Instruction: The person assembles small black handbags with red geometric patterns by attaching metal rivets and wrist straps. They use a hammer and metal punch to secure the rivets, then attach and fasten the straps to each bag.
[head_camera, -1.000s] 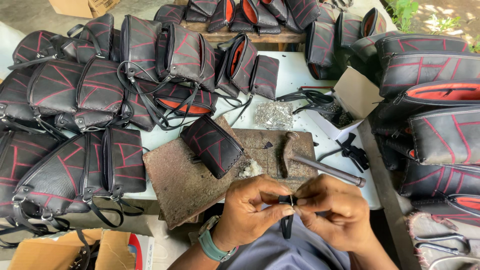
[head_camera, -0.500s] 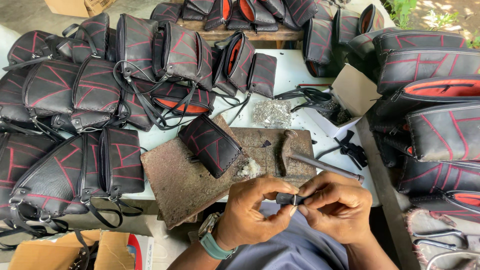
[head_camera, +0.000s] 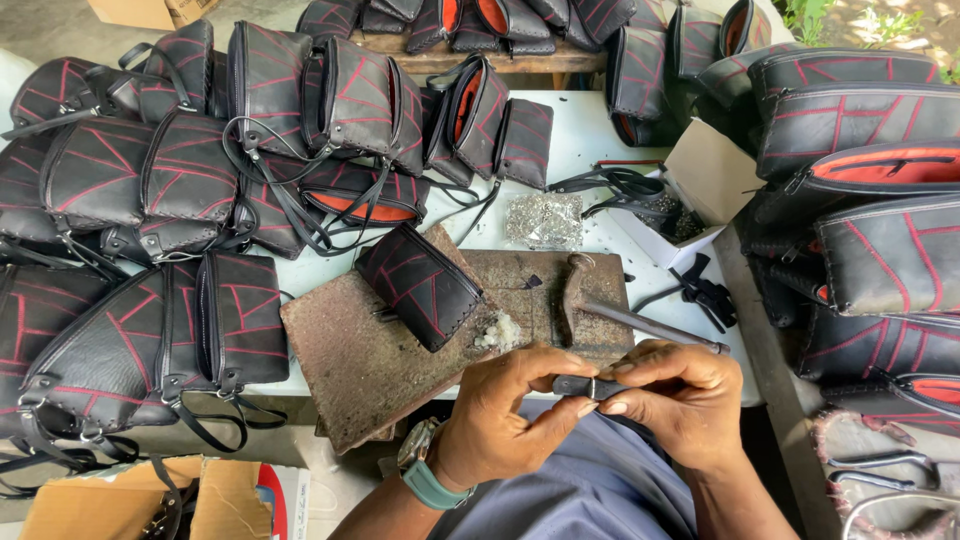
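My left hand (head_camera: 515, 410) and my right hand (head_camera: 680, 395) meet at the bottom centre. Together they pinch a short black strap (head_camera: 575, 385) with a small metal ring on it, held level between the fingertips. My left wrist wears a teal watch (head_camera: 425, 475). Just beyond the hands lies a rusty metal slab (head_camera: 370, 365) with a black pouch with red stitching (head_camera: 420, 285) on it. A hammer (head_camera: 600, 305) rests on a second slab (head_camera: 525, 285) to the right.
Many black bags with red stitching are piled at the left (head_camera: 150, 200), the back and the right (head_camera: 870, 150). A clear packet of small metal parts (head_camera: 543, 220) and a white box (head_camera: 690, 195) lie on the white table. A cardboard box (head_camera: 110, 505) sits lower left.
The strap hung down from my fingers a second ago; now it is turned level between both hands. My hands have shifted slightly right and lower in view.
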